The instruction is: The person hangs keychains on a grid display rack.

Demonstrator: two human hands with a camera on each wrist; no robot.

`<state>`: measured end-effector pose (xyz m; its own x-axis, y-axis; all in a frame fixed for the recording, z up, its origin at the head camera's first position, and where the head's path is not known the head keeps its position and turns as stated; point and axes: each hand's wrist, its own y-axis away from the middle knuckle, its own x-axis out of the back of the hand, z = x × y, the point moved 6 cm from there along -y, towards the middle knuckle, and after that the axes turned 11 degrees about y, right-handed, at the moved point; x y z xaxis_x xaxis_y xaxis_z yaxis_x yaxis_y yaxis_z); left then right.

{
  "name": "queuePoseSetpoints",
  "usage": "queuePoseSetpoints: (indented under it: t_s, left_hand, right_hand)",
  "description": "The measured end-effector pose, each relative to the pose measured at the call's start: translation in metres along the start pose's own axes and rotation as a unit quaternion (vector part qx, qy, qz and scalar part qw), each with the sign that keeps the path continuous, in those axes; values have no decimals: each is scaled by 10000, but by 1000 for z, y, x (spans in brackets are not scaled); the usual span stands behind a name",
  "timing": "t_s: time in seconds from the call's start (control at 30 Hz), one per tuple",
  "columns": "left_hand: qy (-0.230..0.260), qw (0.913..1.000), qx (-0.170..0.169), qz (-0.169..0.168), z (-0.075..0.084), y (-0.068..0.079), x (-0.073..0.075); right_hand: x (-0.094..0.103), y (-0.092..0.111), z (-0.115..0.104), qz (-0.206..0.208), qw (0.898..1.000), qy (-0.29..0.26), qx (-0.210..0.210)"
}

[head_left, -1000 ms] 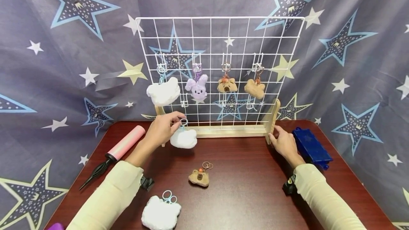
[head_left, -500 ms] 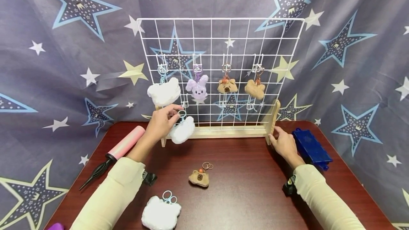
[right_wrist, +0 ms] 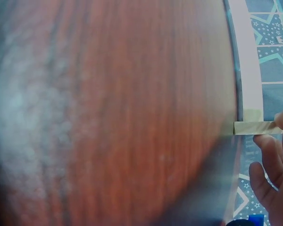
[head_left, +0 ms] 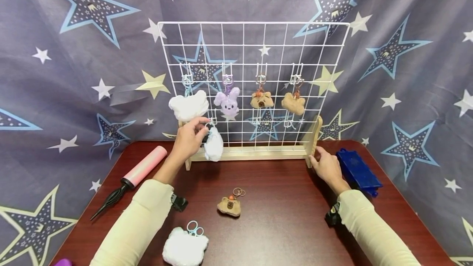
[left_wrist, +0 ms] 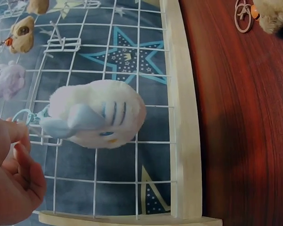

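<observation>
My left hand (head_left: pixel 190 136) pinches the light-blue ring of a white plush keychain (head_left: pixel 213 145) right by a lower-left hook (head_left: pixel 212 120) of the white wire grid rack (head_left: pixel 244 45). In the left wrist view this plush (left_wrist: pixel 104 113) shows a pale blue bow and blue whisker lines, and it hangs in front of the grid. My right hand (head_left: pixel 328 168) grips the rack's wooden side stand (head_left: pixel 314 141) between thumb and fingers; the right wrist view shows the thumb and fingers at either side of that wooden piece (right_wrist: pixel 257 127).
Upper hooks carry a white plush (head_left: pixel 189 105), a purple bunny (head_left: pixel 227 102) and two brown plush keychains (head_left: pixel 261 99). On the table lie a brown bear-like keychain (head_left: pixel 229 206), another white plush (head_left: pixel 184 247), a pink hand pump (head_left: pixel 145 165) and a blue plastic case (head_left: pixel 358 171).
My left hand has raised the white plush keychain toward the lower-left hook, and the plush has turned edge-on to the head view. My right hand stays on the stand.
</observation>
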<state>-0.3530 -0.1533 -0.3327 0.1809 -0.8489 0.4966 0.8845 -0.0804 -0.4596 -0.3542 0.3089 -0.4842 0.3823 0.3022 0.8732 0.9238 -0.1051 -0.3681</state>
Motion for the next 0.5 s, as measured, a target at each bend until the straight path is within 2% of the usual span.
queuePoseSetpoints:
  t_s: [0.27, 0.5]
  left_hand:
    - [-116, 9998, 115, 79, -8, -2, -3]
    - [-106, 9999, -32, 107, -8, 1, -1]
  right_hand:
    - [-1, 0, 0, 3, 10000, 57, 9]
    - [1, -1, 0, -11, 10000, -9, 13]
